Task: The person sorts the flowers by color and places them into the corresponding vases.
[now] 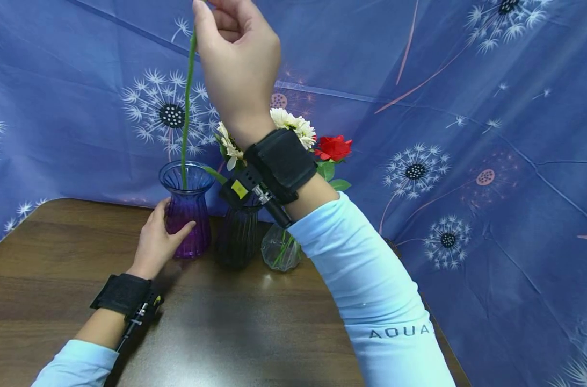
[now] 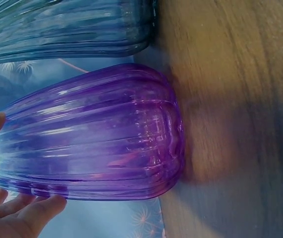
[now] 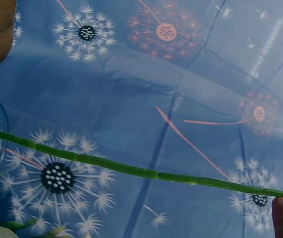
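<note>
My left hand (image 1: pixel 153 242) holds a ribbed glass vase (image 1: pixel 191 228), blue at the rim and purple below, which stands upright on the table. In the left wrist view the thumb is on one side of the vase (image 2: pixel 91 139) and the fingers (image 2: pixel 44 213) are on the other. High above it, my right hand (image 1: pixel 242 70) pinches a long green flower stem (image 1: pixel 187 102). The stem's lower end reaches down into the vase's mouth; its top is out of frame. In the right wrist view the stem (image 3: pixel 131 170) runs from the glass rim to the fingertips (image 3: pixel 282 215).
Right of the purple vase stands a dark ribbed vase (image 1: pixel 235 242), then a clear round vase (image 1: pixel 280 250). White flowers (image 1: pixel 293 126) and a red rose (image 1: pixel 334 148) show behind my right forearm. A blue dandelion-print cloth (image 1: pixel 351 64) hangs behind the wooden table (image 1: pixel 216 333).
</note>
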A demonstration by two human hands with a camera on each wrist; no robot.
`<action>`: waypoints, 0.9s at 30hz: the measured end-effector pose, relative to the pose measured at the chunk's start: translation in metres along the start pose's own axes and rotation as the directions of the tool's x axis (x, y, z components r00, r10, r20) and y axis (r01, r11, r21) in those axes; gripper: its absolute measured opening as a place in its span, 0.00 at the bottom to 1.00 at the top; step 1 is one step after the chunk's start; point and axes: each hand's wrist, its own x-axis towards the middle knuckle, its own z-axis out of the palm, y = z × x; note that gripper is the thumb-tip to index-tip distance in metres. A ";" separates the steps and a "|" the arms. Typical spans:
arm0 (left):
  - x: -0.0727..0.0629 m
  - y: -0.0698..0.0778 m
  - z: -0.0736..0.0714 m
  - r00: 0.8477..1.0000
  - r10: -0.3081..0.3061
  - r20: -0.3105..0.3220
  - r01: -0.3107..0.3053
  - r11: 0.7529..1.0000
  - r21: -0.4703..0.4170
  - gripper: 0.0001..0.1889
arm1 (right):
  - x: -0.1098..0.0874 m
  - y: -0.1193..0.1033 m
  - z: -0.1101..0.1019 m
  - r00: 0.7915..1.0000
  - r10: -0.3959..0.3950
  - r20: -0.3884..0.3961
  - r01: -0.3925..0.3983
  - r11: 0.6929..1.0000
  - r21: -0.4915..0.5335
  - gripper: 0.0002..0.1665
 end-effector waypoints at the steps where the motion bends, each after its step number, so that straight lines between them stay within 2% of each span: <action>1: 0.000 0.000 0.000 1.000 -0.005 0.003 0.005 1.000 0.001 0.40 | -0.010 -0.011 -0.004 1.000 -0.009 0.008 0.009 1.000 -0.002 0.17; 6: 0.000 0.001 -0.001 1.000 -0.016 0.013 0.017 1.000 -0.004 0.40 | -0.066 -0.083 -0.029 0.999 0.000 0.051 0.002 0.999 -0.047 0.16; 8: -0.001 0.002 -0.001 1.000 -0.016 0.013 0.016 1.000 -0.008 0.40 | -0.079 -0.102 -0.035 0.998 0.023 0.060 -0.018 0.997 -0.079 0.16; 10: -0.001 0.002 -0.002 1.000 -0.014 0.011 0.014 1.000 -0.007 0.40 | -0.086 -0.110 -0.037 0.996 0.057 0.065 -0.050 0.994 -0.099 0.17; 17: 0.000 0.002 -0.002 1.000 -0.011 0.017 0.011 1.000 -0.004 0.40 | -0.100 -0.104 -0.034 0.993 0.086 0.076 -0.078 0.992 -0.099 0.15; 27: 0.000 0.001 -0.002 1.000 -0.008 0.021 0.008 1.000 0.003 0.41 | -0.114 -0.085 -0.027 0.980 0.172 0.102 -0.156 0.976 -0.153 0.15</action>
